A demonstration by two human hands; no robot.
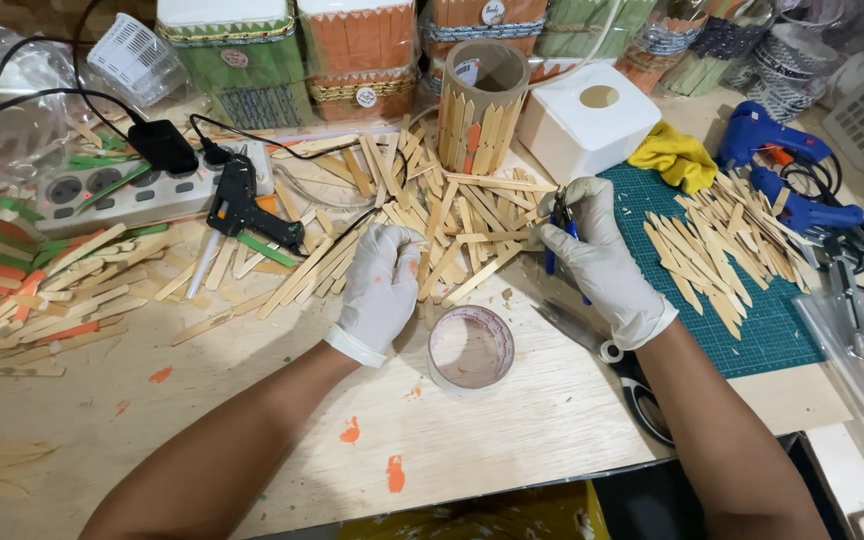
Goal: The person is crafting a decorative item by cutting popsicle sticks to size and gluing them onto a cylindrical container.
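My left hand (380, 285), in a white glove, rests palm down on a loose pile of pale wooden sticks (452, 215) in the middle of the wooden table. My gloved right hand (597, 255) grips small blue-handled cutting pliers (562, 240) at the right edge of that pile, beside a green cutting mat (762, 330). A roll of clear tape (470, 348) lies flat just in front of both hands. Behind the pile stands a cardboard tube partly clad in pointed sticks (480, 105).
A black glue gun (242, 205) and a power strip (112, 195) lie at the left, a blue glue gun (777, 165) at the right. More cut sticks (722, 240) cover the mat. Black-handled scissors (632, 375), a white box (587, 120), a yellow cloth (674, 155) and decorated containers (352, 55) surround the work area.
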